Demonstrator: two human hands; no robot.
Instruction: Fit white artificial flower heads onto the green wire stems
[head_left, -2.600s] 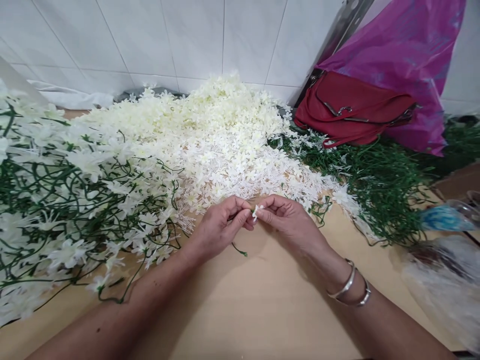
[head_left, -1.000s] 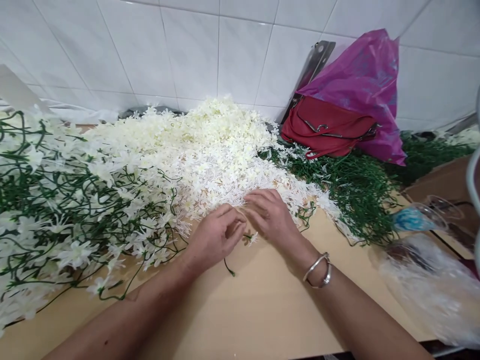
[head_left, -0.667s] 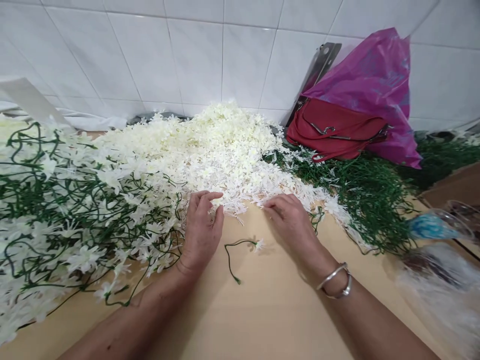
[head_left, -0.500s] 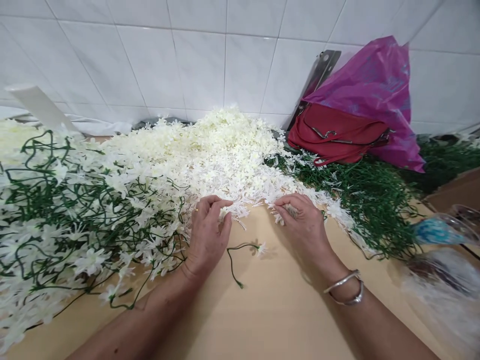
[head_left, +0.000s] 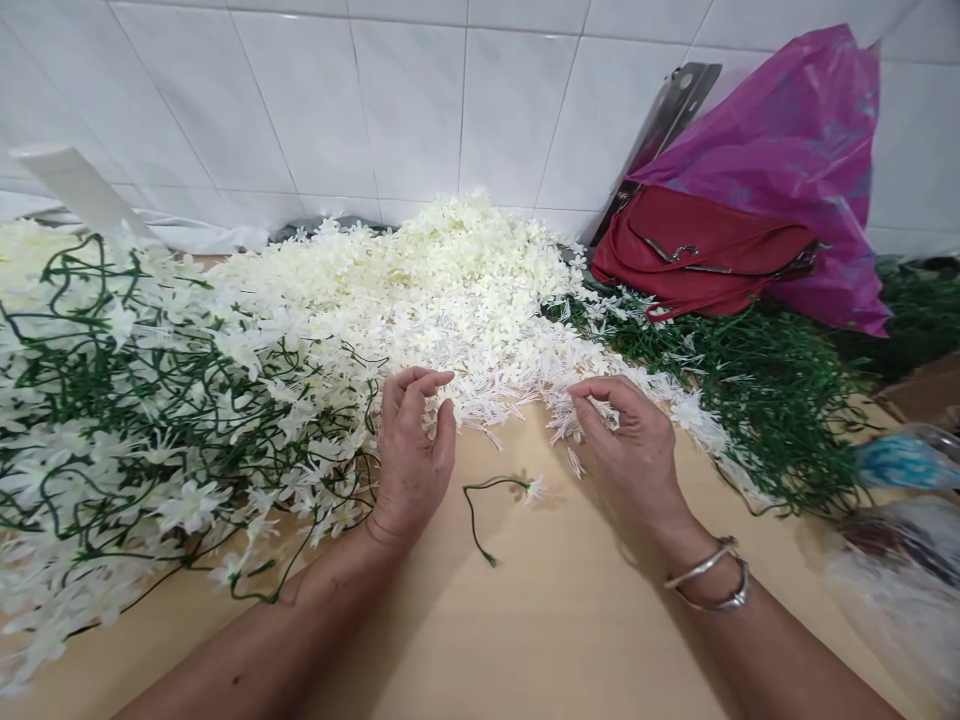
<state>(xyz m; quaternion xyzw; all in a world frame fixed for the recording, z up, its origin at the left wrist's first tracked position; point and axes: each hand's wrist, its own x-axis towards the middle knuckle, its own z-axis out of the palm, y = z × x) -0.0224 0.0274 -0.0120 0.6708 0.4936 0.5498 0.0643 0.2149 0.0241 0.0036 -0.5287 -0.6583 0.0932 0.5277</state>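
My left hand (head_left: pixel 415 440) is open at the near edge of the loose white petals (head_left: pixel 480 270), thumb and fingers apart with nothing visible between them. Opposite it, my right hand (head_left: pixel 634 430), with silver bangles on the wrist, has thumb and forefinger tips brought together over white stamen strands (head_left: pixel 559 400). Anything in that pinch is too small to make out. Between the hands, on the table (head_left: pixel 540 620), lies one green artificial flower stem (head_left: pixel 472 510) with a white tip. Flowers on green stems (head_left: pixel 187 430) are heaped beside my left hand.
Green plastic stems (head_left: pixel 780 400) are piled on the right. Behind them sit a red handbag (head_left: pixel 705 250) and a purple plastic bag (head_left: pixel 810 150) against the tiled wall (head_left: pixel 405 110). A clear plastic bag (head_left: pixel 900 580) lies at the right edge.
My left hand's fingers have spread slightly. My right hand has shifted a little right, and a small white strand piece now shows on the table beside it. The view has moved slightly.
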